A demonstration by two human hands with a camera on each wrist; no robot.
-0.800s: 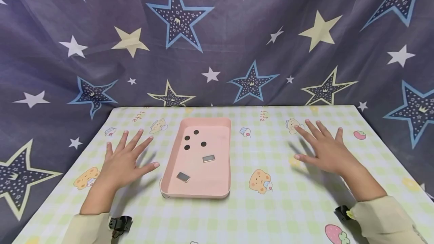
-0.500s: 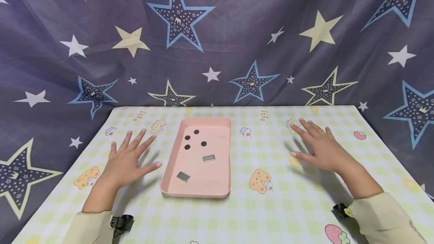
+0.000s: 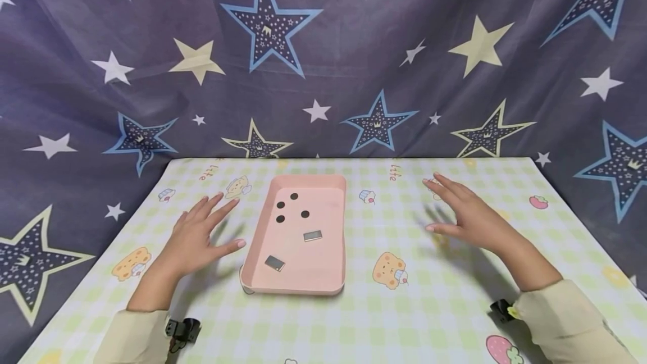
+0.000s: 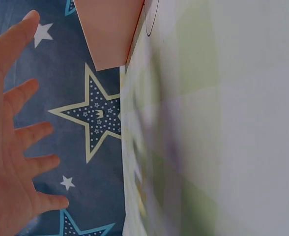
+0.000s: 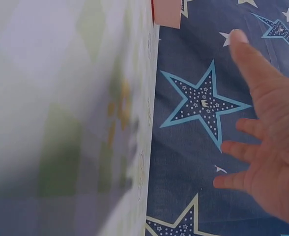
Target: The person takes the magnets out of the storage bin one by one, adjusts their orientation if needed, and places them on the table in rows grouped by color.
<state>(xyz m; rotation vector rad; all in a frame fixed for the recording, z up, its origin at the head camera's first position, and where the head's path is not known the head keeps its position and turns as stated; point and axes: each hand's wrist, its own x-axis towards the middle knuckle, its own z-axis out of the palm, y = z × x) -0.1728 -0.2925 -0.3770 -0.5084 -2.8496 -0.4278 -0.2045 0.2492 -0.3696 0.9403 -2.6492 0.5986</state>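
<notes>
A shallow pink tray (image 3: 318, 274) stands left of the table's middle. Inside it, towards the back, lie several small black discs (image 3: 305, 214). Two small grey rectangular pieces with shiny edges are in it too, one (image 3: 313, 236) near the middle and the other (image 3: 275, 263) at the front left. My left hand (image 3: 194, 240) hovers above the cloth beside the tray's left side, fingers spread, thumb towards the tray, holding nothing. Well to the tray's right, my right hand (image 3: 472, 218) is held over the cloth with extended fingers and nothing in it.
A checked green-and-white tablecloth (image 3: 404, 319) with cartoon prints covers the table. Behind the table hangs a dark curtain (image 3: 333, 44) with stars. A small black camera (image 3: 183, 331) sits at the left cuff, another (image 3: 502, 311) at the right cuff.
Both hands have moved inward, the right one leftwards and the left one slightly rightwards, turning so the palms face each other more. The tray and its contents stay in place.
</notes>
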